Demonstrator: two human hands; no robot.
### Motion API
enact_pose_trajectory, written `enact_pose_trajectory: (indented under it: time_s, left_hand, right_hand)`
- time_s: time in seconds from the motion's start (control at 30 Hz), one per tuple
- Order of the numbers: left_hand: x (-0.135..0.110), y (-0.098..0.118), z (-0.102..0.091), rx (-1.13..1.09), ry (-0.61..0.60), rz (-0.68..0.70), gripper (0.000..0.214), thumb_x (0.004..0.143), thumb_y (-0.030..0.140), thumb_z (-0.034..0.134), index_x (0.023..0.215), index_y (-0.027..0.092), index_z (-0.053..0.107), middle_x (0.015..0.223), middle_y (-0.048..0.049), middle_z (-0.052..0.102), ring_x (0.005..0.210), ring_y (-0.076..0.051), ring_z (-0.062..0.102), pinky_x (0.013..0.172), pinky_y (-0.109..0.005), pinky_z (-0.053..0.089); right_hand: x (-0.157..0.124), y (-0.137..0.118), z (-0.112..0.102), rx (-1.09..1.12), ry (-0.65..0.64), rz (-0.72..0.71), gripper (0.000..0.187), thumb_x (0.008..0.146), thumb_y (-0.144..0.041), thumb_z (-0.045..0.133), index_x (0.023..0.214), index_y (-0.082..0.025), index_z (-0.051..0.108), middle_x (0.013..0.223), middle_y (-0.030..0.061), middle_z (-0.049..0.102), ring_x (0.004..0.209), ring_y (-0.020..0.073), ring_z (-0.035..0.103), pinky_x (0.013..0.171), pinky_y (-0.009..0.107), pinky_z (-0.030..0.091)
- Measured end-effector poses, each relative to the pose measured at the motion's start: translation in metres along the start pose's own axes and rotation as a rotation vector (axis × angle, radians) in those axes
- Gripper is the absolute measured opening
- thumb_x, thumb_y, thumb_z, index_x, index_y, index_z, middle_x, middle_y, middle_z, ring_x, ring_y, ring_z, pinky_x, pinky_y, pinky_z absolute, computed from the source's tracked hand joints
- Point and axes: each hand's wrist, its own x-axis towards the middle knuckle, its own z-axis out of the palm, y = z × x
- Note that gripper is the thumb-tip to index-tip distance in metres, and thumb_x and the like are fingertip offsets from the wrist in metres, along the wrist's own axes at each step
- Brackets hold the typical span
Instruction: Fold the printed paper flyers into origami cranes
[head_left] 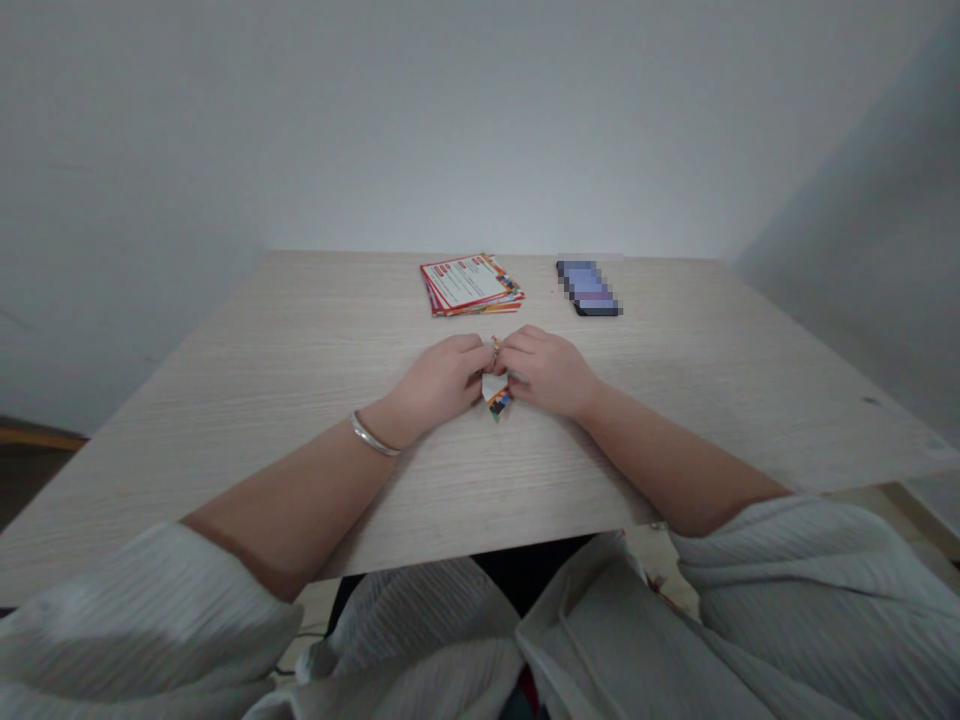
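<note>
Both hands meet over the middle of the table around a small folded piece of paper [496, 393]. The paper is white with a colourful printed part, and its lower end comes to a point. From the left, my left hand [446, 377] pinches it between thumb and fingers; a silver bangle circles that wrist. My right hand [549, 368] grips the paper's other side with curled fingers. A bit of printed paper also sticks up between the fingertips. The fingers hide much of the folds.
Beyond my hands, a stack of printed sheets [469, 281] with red borders lies near the table's back edge. To its right is a phone [589, 287], its screen blurred out. The pale wooden table [300, 340] meets a wall at the back.
</note>
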Motion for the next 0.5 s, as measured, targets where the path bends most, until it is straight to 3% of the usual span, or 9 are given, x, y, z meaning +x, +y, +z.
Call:
enact_pose_trajectory:
  time_s: [0.23, 0.5]
  left_hand:
    - [0.004, 0.002, 0.001, 0.078, -0.12, -0.035, 0.016, 0.092, 0.009, 0.056, 0.094, 0.015, 0.071, 0.092, -0.0087, 0.07, 0.089, -0.024, 0.065, 0.081, -0.036, 0.052]
    - [0.002, 0.009, -0.009, 0.237, -0.168, 0.039, 0.015, 0.097, 0.021, 0.059, 0.095, 0.015, 0.074, 0.094, -0.0104, 0.075, 0.092, -0.028, 0.068, 0.091, -0.044, 0.053]
  right_hand:
    - [0.001, -0.002, 0.001, -0.033, -0.083, 0.045, 0.018, 0.085, -0.009, 0.062, 0.097, -0.016, 0.074, 0.098, 0.0107, 0.076, 0.101, 0.028, 0.063, 0.09, 0.038, 0.05]
    - [-0.001, -0.002, -0.005, -0.046, -0.125, 0.064, 0.017, 0.086, -0.014, 0.063, 0.096, -0.013, 0.077, 0.101, 0.0129, 0.078, 0.102, 0.0286, 0.065, 0.089, 0.039, 0.051]
